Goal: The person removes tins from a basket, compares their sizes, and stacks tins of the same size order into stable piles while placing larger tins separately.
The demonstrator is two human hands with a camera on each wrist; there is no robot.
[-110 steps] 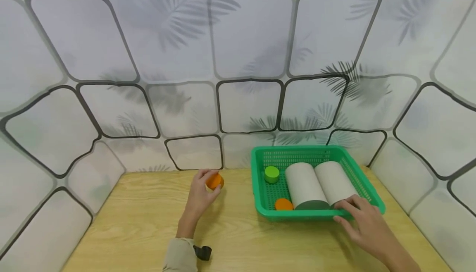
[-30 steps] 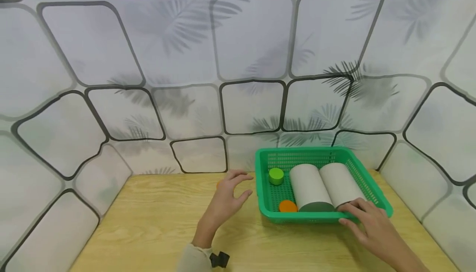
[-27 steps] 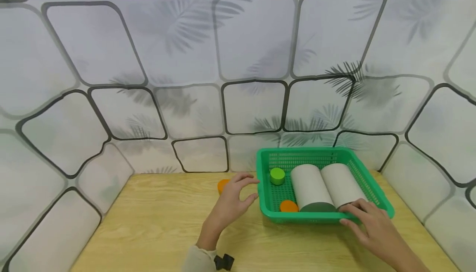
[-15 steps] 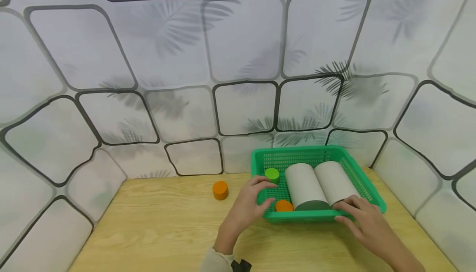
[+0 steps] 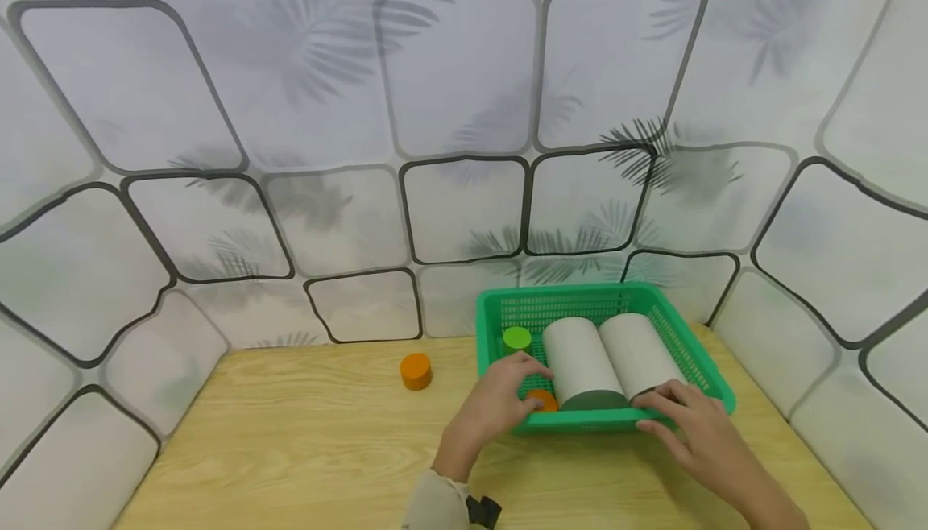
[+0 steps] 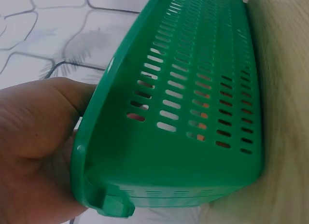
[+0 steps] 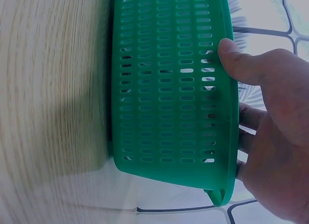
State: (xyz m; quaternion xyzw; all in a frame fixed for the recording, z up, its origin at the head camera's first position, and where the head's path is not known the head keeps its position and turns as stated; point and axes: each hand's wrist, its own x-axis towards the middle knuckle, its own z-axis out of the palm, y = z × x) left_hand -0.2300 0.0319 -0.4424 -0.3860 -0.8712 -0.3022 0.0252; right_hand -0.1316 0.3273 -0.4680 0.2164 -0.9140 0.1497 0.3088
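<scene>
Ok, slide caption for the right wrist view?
Right hand grips the rim of a slotted green plastic basket on a wood-grain tabletop, thumb outside.

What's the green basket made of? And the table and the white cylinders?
Green basket: probably moulded plastic, slightly shiny, with slotted walls. Table: wood or wood-look covering, fairly dull; you can see grain lines. White cylinders: matte and smooth, maybe paper or card, but I can't be sure.

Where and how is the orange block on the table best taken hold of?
Probably pinch the orange block by its curved side, with the left hand, the nearer one, coming from above: it is short and round, stands on a flat end, and nothing touches its side.
</scene>
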